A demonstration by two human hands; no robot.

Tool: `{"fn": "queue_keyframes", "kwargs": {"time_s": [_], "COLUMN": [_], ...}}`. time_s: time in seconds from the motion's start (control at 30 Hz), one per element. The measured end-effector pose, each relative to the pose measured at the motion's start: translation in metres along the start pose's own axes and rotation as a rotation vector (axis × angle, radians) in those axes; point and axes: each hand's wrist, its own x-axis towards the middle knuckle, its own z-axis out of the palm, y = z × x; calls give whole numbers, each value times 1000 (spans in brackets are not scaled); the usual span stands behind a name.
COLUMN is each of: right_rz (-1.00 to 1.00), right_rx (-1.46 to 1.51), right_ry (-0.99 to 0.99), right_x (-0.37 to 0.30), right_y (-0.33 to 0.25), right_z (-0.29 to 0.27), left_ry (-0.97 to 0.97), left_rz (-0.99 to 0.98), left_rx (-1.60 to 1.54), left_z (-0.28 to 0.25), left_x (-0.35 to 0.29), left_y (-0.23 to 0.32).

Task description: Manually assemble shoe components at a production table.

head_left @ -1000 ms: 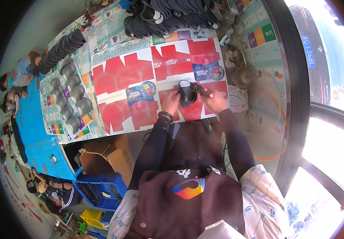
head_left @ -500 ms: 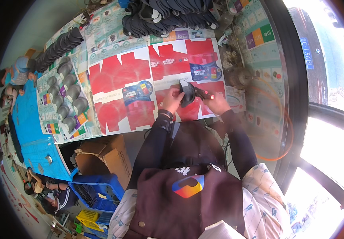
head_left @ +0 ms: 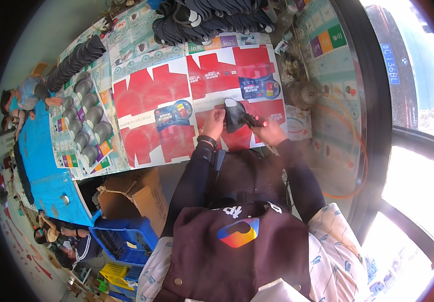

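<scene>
A dark curved piece with a pale patch at its top point(head_left: 234, 115), like part of a shoe upper, is held over the red-and-white printed sheet point(head_left: 141, 100). My left hand point(head_left: 213, 124) has its fingers closed at the left edge of this piece. My right hand point(head_left: 271, 131) is wrapped round a slim dark tool with red ends point(head_left: 257, 121). The tool's front reaches the right side of the piece; whether it touches cannot be made out. Fingers partly hide the tool's body.
Stacked dark curved pieces point(head_left: 212, 22) lie at the table's back. Grey rounded pieces point(head_left: 94, 115) stand in rows at the left. An orange hose point(head_left: 362, 151) loops at the right. A cardboard box point(head_left: 137, 196) and blue crate point(head_left: 126, 241) sit lower left. People work beyond the blue table point(head_left: 51, 191).
The dark curved piece has turned so its pale patch faces up more. My left hand has shifted slightly left at its edge. The right hand has moved slightly left and down with the tool.
</scene>
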Motion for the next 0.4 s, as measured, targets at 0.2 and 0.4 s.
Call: {"fn": "queue_keyframes", "kwargs": {"time_s": [0.2, 0.4], "right_rz": [-122, -131], "right_rx": [-124, 33], "right_ry": [9, 59], "right_x": [10, 5], "right_y": [-1, 9], "right_z": [-9, -4], "left_ry": [20, -9], "left_rz": [38, -107], "left_rx": [24, -62], "left_z": [-1, -7], "left_x": [6, 9], "left_y": [-10, -19]}}
